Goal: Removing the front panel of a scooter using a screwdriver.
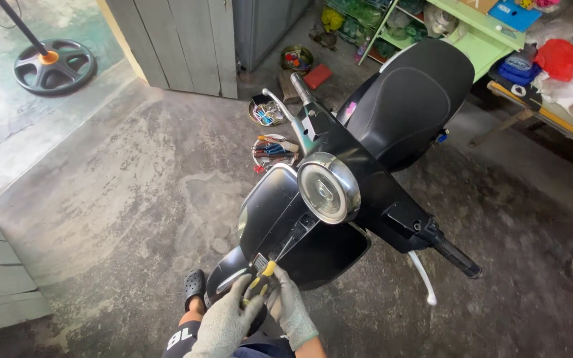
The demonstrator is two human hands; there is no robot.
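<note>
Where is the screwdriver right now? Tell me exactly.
In the head view, the screwdriver is low at centre, its yellow-and-black handle gripped by both gloved hands, left hand and right hand, its shaft angled up against the black scooter front panel below the round headlight.

We see both hands in grey knit gloves at six o'clock. Our left hand [223, 325] curls in from seven o'clock, fingers bent toward one o'clock. Our right hand [291, 306] sits just beside it at five o'clock, fingers closed, bare forearm trailing down.
</note>
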